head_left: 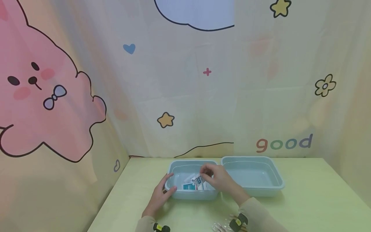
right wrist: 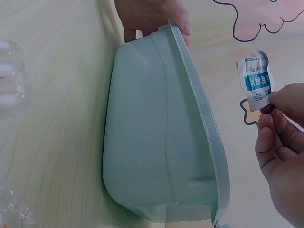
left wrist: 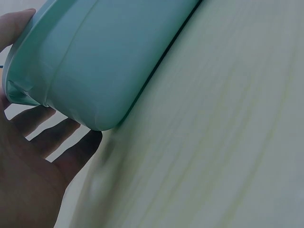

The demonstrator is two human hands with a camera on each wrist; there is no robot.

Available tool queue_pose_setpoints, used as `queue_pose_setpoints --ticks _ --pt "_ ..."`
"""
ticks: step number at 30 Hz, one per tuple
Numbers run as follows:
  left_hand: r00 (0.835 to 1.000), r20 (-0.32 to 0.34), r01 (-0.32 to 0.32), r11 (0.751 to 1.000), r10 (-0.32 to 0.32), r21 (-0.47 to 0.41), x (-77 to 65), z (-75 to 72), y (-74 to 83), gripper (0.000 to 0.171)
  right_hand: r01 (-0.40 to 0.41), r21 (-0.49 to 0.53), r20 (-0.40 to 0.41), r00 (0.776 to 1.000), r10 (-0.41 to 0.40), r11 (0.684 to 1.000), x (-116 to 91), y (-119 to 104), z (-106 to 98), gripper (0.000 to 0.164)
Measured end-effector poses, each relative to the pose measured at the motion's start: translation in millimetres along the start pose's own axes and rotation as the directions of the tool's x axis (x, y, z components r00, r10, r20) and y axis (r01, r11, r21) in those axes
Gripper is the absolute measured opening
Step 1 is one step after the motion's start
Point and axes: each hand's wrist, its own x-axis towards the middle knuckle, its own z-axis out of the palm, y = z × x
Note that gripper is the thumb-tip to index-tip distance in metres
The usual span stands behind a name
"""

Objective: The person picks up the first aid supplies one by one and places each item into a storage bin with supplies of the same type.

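Observation:
My left hand (head_left: 157,196) grips the left end of a light-blue plastic basin (head_left: 192,195), thumb at the rim. In the left wrist view the fingers (left wrist: 78,149) of that hand reach along the basin's outer end wall. Pinched between thumb and fingertips of my right hand (head_left: 221,177) is a small white-and-teal alcohol pad packet (right wrist: 256,80), held above the basin's opening. Inside the basin lie a teal-and-white packet (head_left: 189,187) and other small wrapped pieces, partly hidden by the front wall and the right hand.
A second light-blue basin (head_left: 252,192) stands just right of the first. Several clear-wrapped items (head_left: 221,227) lie on the table near the right forearm. A curtain (head_left: 185,96) with cartoon prints hangs behind the table (head_left: 313,199).

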Motion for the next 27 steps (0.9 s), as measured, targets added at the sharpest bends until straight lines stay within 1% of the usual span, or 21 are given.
queue_pose_setpoints --ticks 6,11,21,27 --pt "1.0 -0.001 0.004 1.0 -0.004 -0.012 0.9 1.1 -2.8 0.059 -0.039 -0.005 -0.012 0.999 0.039 0.999 0.3 0.2 0.4 0.008" --pt "1.0 -0.005 0.002 1.0 -0.002 0.004 0.2 0.8 -0.8 0.058 -0.065 -0.006 -0.017 0.998 0.065 0.998 0.4 1.0 1.0 0.006" --pt "1.0 0.0 -0.013 1.0 0.013 0.003 -1.3 0.1 1.8 0.06 -0.109 -0.017 -0.071 0.992 0.108 0.994 0.3 8.1 7.9 0.004" --pt "1.0 -0.01 -0.003 1.0 0.003 0.008 -1.2 -0.8 4.0 0.059 -0.119 -0.016 -0.059 0.991 0.118 0.993 -0.7 13.2 11.5 0.005"
